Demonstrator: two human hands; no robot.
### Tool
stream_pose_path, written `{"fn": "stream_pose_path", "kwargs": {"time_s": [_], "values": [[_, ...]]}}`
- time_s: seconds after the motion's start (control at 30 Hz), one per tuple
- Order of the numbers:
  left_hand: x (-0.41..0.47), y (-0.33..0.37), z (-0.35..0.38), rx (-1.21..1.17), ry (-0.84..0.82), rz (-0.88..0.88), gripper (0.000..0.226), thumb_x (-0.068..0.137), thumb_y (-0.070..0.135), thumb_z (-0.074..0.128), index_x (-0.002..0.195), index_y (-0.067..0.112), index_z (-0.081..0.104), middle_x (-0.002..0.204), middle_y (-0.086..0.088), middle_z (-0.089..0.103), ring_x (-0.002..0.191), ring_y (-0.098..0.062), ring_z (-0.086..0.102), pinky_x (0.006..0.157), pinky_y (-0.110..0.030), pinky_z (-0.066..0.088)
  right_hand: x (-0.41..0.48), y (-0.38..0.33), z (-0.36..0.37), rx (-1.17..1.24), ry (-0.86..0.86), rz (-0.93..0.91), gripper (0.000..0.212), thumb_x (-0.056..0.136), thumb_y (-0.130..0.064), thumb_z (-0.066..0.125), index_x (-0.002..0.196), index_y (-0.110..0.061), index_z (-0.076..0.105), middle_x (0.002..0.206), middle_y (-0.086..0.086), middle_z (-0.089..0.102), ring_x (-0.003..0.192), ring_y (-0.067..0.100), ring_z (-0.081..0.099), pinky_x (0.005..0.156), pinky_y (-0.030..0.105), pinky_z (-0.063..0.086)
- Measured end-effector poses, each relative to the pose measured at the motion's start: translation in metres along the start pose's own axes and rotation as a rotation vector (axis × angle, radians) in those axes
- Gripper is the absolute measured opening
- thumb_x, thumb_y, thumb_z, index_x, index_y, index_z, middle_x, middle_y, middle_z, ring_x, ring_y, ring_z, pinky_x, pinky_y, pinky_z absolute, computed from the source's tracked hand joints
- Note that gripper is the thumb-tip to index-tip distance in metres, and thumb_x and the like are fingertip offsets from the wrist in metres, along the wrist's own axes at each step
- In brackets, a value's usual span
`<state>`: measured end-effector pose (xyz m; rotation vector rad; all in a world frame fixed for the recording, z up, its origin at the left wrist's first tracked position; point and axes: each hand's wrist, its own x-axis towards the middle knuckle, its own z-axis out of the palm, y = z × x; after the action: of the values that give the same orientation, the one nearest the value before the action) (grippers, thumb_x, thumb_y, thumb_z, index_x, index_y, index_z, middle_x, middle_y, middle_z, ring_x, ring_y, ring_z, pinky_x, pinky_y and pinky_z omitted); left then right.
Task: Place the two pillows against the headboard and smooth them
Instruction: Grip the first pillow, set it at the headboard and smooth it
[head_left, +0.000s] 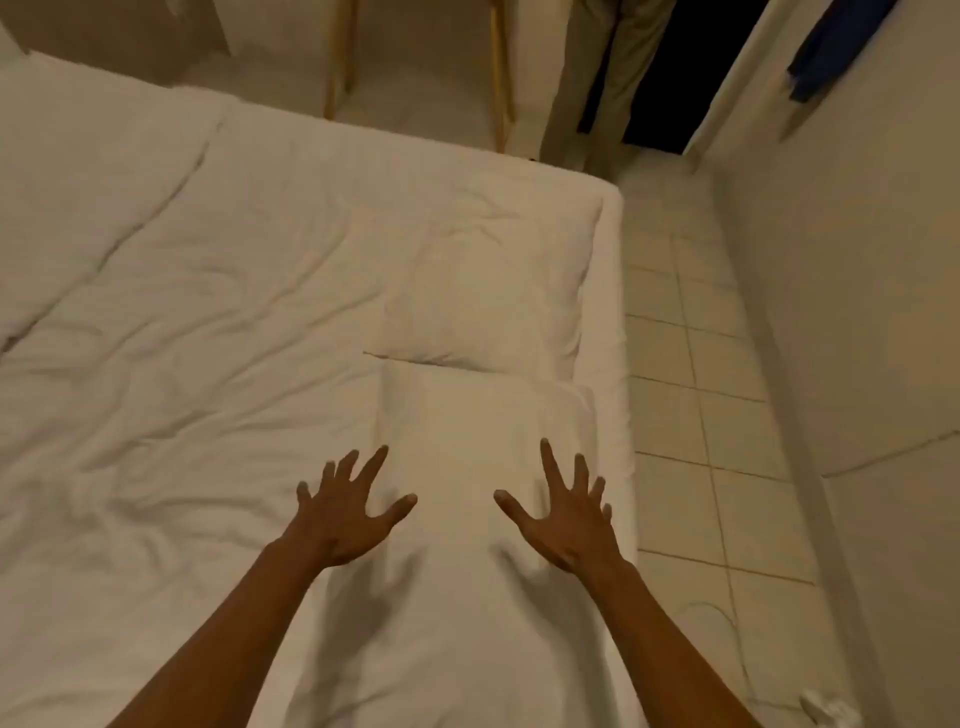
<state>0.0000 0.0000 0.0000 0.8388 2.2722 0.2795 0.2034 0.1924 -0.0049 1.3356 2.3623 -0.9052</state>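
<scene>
Two white pillows lie end to end along the right side of the bed. The near pillow (467, 431) reaches toward me under both hands. The far pillow (483, 306) lies beyond it, toward the bed's far right corner. My left hand (345, 512) hovers over the near pillow's left edge, fingers spread, holding nothing. My right hand (566, 514) is spread over the pillow's right part, near the mattress edge, also holding nothing. Whether the palms touch the fabric I cannot tell. No headboard is visible.
A rumpled white duvet (208, 364) covers the bed. Pale floor tiles (691, 374) run along the bed's right side beside a wall (857, 312). Beyond the bed stand wooden posts (337, 62), hanging clothes (613, 67) and a dark doorway (675, 78). A white cable (727, 613) lies on the floor.
</scene>
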Motion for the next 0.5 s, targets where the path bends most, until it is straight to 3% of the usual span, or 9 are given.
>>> {"fn": "stream_pose_path", "kwargs": {"time_s": [0.17,0.23,0.37,0.5], "values": [[0.077,-0.013,0.087,-0.160,0.060,0.016,0.086,0.077,0.090,0.025,0.152,0.056,-0.002,0.165,0.018,-0.018,0.155,-0.026,-0.006,0.119,-0.067,0.002,0.068,0.038,0.080,0.057,0.177,0.027,0.100,0.069,-0.101,0.033,0.146,-0.066,-0.021,0.170,0.001,-0.018,0.155,0.042,-0.013,0.124,0.064,-0.001],[0.088,-0.027,0.135,-0.171,0.186,0.048,0.085,0.080,0.090,0.030,0.149,0.060,-0.009,0.164,0.020,-0.019,0.155,-0.027,-0.004,0.117,-0.069,0.007,0.080,0.054,0.117,0.059,0.315,0.002,0.099,0.071,-0.100,0.033,0.150,-0.063,-0.015,0.171,0.001,-0.013,0.155,0.043,-0.010,0.123,0.065,0.000],[0.105,-0.042,0.183,-0.138,0.454,0.053,0.088,0.082,0.086,0.032,0.155,0.050,-0.003,0.169,0.007,0.001,0.152,-0.035,0.014,0.113,-0.068,0.026,0.102,0.061,0.151,0.010,0.513,-0.037,0.101,0.074,-0.099,0.031,0.157,-0.053,-0.005,0.171,0.006,-0.002,0.155,0.045,0.000,0.123,0.064,0.005],[0.104,-0.038,0.179,-0.121,0.485,0.058,0.090,0.083,0.082,0.036,0.157,0.044,0.003,0.168,0.000,0.007,0.150,-0.036,0.020,0.112,-0.066,0.029,0.098,0.058,0.144,-0.010,0.484,-0.039,0.103,0.073,-0.098,0.033,0.158,-0.052,-0.003,0.171,0.007,0.001,0.156,0.043,0.002,0.124,0.064,0.008]]}}
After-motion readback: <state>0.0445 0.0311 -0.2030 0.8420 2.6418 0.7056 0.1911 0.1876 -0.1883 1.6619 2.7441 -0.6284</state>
